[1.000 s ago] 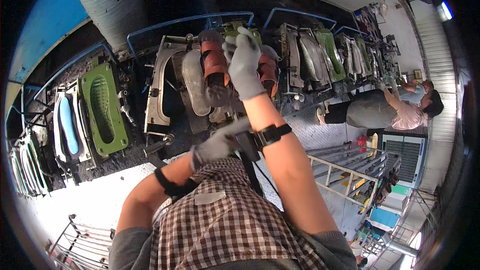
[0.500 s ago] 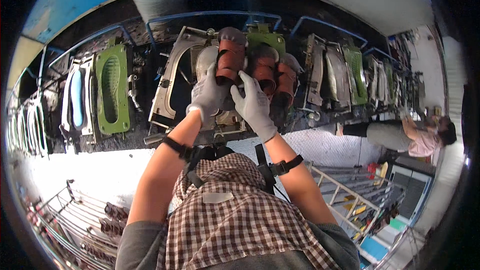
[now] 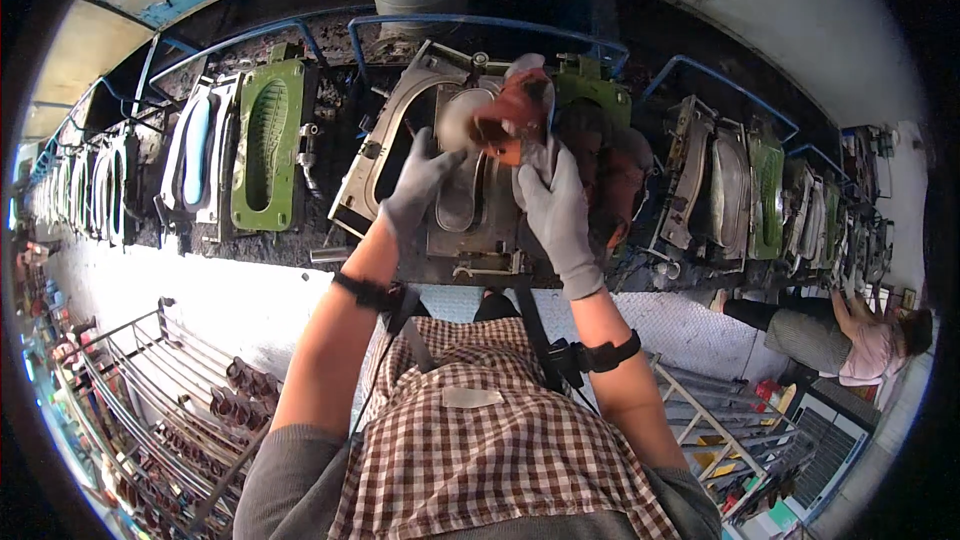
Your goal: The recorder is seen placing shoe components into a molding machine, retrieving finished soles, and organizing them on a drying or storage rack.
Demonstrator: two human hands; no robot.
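My right hand (image 3: 556,210), in a grey glove, grips the lower end of a reddish-brown strappy sandal upper (image 3: 530,105), which is tilted and partly blurred. To its left, my gloved left hand (image 3: 418,185) has its fingers apart and holds nothing. Between my hands shows a grey metal foot-shaped form (image 3: 458,198), its upper part blurred behind the sandal upper. A pale metal mould frame (image 3: 372,155) stands open around the form's left side. Just right of my right hand, more brown sandal uppers (image 3: 625,180) sit in shadow in front of a green mould plate (image 3: 592,90).
More moulds line the dark bench, among them a green sole mould (image 3: 268,145) and a light-blue insole shape (image 3: 196,150) on the left. Blue rails (image 3: 480,20) run behind. A shoe rack (image 3: 165,370) stands lower left. Another person (image 3: 845,335) works at far right.
The sandal upper has tilted and moved off the foot form's right side, now in my right hand alone. My left hand has come away from it. The whole view has shifted.
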